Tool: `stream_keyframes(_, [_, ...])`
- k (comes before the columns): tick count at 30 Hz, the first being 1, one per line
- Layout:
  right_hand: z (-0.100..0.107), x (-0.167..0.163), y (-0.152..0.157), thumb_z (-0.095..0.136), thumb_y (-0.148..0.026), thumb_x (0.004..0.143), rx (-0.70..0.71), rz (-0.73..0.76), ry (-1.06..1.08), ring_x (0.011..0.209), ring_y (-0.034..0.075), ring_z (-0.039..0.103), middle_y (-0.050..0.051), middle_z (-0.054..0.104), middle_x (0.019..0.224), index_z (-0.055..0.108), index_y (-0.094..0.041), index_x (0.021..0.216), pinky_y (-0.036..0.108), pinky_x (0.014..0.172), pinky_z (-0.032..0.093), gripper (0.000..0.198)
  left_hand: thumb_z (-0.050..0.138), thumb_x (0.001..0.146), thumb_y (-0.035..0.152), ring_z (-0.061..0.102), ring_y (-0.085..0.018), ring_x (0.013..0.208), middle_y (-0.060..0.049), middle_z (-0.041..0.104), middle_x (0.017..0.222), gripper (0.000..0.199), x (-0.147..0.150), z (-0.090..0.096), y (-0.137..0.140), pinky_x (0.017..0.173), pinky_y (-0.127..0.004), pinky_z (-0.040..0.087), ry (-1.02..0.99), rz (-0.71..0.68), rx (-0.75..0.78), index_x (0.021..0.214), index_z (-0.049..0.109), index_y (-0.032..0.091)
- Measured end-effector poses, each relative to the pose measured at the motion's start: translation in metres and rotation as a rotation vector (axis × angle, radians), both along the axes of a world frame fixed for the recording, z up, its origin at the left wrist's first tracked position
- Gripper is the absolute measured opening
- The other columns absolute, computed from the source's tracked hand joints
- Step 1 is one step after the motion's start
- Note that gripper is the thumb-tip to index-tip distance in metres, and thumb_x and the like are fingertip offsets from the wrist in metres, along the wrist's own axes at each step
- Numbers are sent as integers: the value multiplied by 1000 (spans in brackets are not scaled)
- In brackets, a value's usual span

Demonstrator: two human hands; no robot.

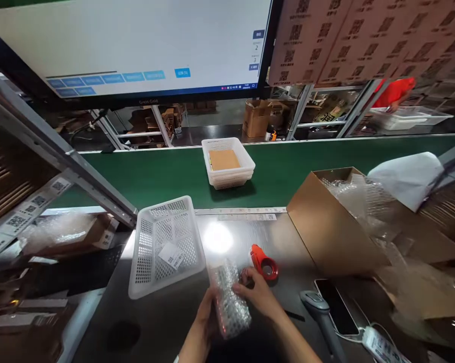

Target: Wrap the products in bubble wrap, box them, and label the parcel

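Observation:
A package wrapped in bubble wrap (pixel 230 300) is held above the metal table near its front. My left hand (pixel 204 315) grips its left side, with most of the fingers hidden behind it. On the package's right edge, my right hand (pixel 258 292) has its thumb and fingers bent together against the wrap. Just beyond that hand lies a red tape dispenser (pixel 264 263). To the left stands a white perforated basket (pixel 197 252), and a white label (pixel 172 255) lies inside it.
Beyond the table runs a green conveyor belt (pixel 167 174) carrying stacked white baskets (pixel 231 177) with a brown carton. A cardboard box (pixel 333 232) of bubble wrap stands right. Nearby lie a barcode scanner (pixel 320 312) and a phone (pixel 336 307). A monitor (pixel 155 50) hangs above.

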State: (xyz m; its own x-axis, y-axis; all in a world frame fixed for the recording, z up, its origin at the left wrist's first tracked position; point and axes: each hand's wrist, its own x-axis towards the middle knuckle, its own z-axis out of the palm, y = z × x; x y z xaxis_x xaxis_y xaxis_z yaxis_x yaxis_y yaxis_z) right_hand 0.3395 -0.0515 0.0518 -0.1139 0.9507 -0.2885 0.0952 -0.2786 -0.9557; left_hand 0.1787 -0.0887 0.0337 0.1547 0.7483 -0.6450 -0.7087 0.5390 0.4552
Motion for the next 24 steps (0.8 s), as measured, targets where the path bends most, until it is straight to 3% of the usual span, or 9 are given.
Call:
stream_keyframes(3, [-30, 8, -1, 87, -57, 63, -39, -51, 24, 73, 19, 48, 0, 56, 73, 55, -24, 69, 34, 71, 41, 47, 99, 38, 64, 74, -45, 102, -18, 77, 89, 66, 1, -3, 0, 87, -58, 63, 14, 0, -3, 82, 80, 19])
stream_keyframes(6, [-57, 29, 8, 83, -62, 65, 5, -207, -152, 90, 28, 55, 5, 60, 82, 57, -27, 74, 41, 84, 45, 44, 97, 50, 54, 75, -38, 100, -15, 79, 99, 67, -7, -8, 3, 92, -51, 61, 206, 44, 105, 104, 77, 18])
stream_keyframes(10, [-82, 48, 31, 93, -38, 48, 19, -331, -344, 113, 36, 49, 1, 43, 71, 40, -30, 61, 50, 105, 34, 55, 96, 50, 37, 72, -30, 94, -10, 77, 99, 71, -24, -13, 13, 90, -43, 57, 669, 99, 188, 112, 68, 19])
stream_keyframes(12, [-88, 48, 42, 89, -27, 47, 8, -300, -367, 108, 35, 51, -3, 34, 64, 32, -31, 55, 50, 106, 31, 57, 95, 50, 38, 71, -29, 90, -9, 76, 94, 66, -31, -14, 17, 88, -43, 56, 735, 87, 186, 107, 67, 18])
stream_keyframes(14, [-85, 47, 48, 84, -25, 51, -8, -239, -348, 99, 32, 54, -3, 34, 59, 33, -31, 51, 48, 102, 35, 52, 93, 53, 41, 71, -29, 88, -8, 76, 91, 63, -36, -13, 19, 87, -42, 55, 709, 97, 179, 105, 68, 17])
stream_keyframes(16, [-71, 50, 47, 81, -30, 58, -22, -134, -298, 89, 28, 57, 0, 47, 60, 46, -28, 53, 44, 93, 41, 36, 92, 55, 40, 72, -29, 90, -9, 78, 95, 62, -44, -10, 20, 86, -41, 56, 668, 121, 172, 108, 70, 17])
stream_keyframes(19, [-24, 64, 30, 76, -48, 70, -74, 133, -167, 70, 23, 59, 4, 65, 67, 65, -24, 67, 37, 71, 45, 26, 93, 54, 36, 74, -29, 88, -11, 79, 98, 64, -57, -3, 20, 81, -40, 57, 579, 68, 120, 111, 71, 17])
stream_keyframes(22, [37, 73, 9, 74, -57, 76, -200, 521, 2, 57, 16, 52, 1, 61, 62, 68, -20, 73, 29, 57, 36, 38, 94, 53, 35, 72, -25, 78, -9, 78, 89, 61, -65, 6, 20, 74, -36, 56, 440, -11, 95, 107, 72, 16])
stream_keyframes(24, [70, 70, 4, 78, -58, 75, -190, 732, 43, 61, 12, 47, -1, 58, 66, 67, -18, 74, 26, 58, 33, 41, 95, 53, 37, 71, -23, 73, -8, 76, 83, 56, -62, 13, 19, 69, -33, 55, 350, -61, 105, 101, 73, 16])
